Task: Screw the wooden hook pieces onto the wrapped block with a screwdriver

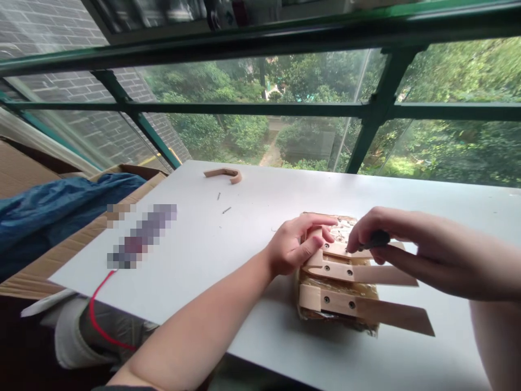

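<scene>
A block (337, 290) wrapped in shiny tape and plastic lies on the white table. Three pale wooden strips with bent left ends cross it, including a near strip (366, 309) and a middle strip (374, 274), each with two dark screws. My left hand (299, 241) is closed around the bent end of the farthest strip (336, 250), pressing it against the block. In my right hand (402, 247) is a small dark-handled screwdriver (376, 239), partly hidden by the fingers. Its tip is at the farthest strip's right screw; whether they touch is unclear.
Farther back on the white table (252, 260) lie a loose bent wooden strip (223, 174) and two screws (227, 210). A blurred-out object (142, 239) with a red cord (91, 304) is at the left edge. Cardboard boxes (81, 233) stand beside the table; a green-framed window (244, 108) rises behind.
</scene>
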`<state>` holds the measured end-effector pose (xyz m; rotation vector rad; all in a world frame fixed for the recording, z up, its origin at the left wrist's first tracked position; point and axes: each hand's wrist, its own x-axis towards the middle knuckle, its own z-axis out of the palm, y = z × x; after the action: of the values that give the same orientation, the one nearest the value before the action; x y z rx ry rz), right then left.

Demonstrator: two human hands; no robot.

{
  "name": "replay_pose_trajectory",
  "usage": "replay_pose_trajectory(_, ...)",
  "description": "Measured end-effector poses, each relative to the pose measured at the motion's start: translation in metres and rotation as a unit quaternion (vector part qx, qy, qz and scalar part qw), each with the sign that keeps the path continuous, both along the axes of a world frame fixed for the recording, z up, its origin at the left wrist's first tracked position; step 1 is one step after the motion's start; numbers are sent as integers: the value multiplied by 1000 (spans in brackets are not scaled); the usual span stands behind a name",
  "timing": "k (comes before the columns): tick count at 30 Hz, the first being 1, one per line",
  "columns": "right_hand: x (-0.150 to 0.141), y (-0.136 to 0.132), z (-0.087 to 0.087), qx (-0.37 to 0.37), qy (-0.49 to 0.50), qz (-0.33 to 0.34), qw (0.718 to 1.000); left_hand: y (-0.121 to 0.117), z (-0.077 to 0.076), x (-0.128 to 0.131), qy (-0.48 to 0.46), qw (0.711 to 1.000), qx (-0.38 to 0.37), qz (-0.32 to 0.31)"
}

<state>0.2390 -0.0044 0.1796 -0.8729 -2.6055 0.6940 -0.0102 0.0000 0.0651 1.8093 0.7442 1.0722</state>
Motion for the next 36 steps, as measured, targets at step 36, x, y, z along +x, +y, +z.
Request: replay_pose_trajectory(36, -1, 17, -9, 37, -26, -67, 997, 19, -20, -12, 50, 994, 85, 44)
